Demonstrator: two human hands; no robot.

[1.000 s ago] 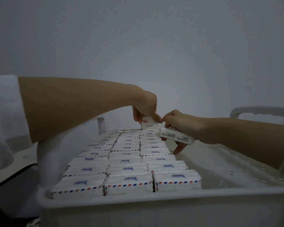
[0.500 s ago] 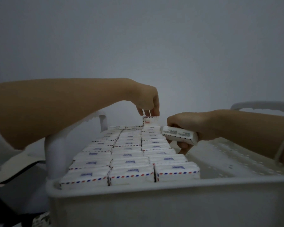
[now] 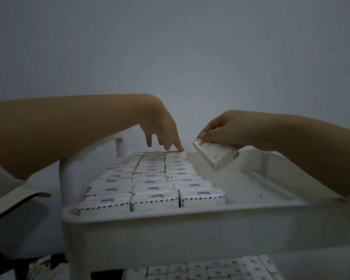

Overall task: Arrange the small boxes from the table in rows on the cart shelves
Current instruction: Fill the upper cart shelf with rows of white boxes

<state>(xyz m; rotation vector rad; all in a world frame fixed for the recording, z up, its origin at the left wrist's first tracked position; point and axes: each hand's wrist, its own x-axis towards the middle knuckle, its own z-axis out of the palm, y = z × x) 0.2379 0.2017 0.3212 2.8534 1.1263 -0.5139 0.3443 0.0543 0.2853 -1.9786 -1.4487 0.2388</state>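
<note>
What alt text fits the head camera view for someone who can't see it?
A right hand holds a tilted small box above the bare side of a white cart's top shelf, while the left hand touches the far end of three rows of boxes on its left side. More boxes lie below it.

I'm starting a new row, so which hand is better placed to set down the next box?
Right. The right hand holds a box, tilted above the bare shelf floor beside the filled rows. The left hand holds nothing; its fingers touch the far boxes.
</note>
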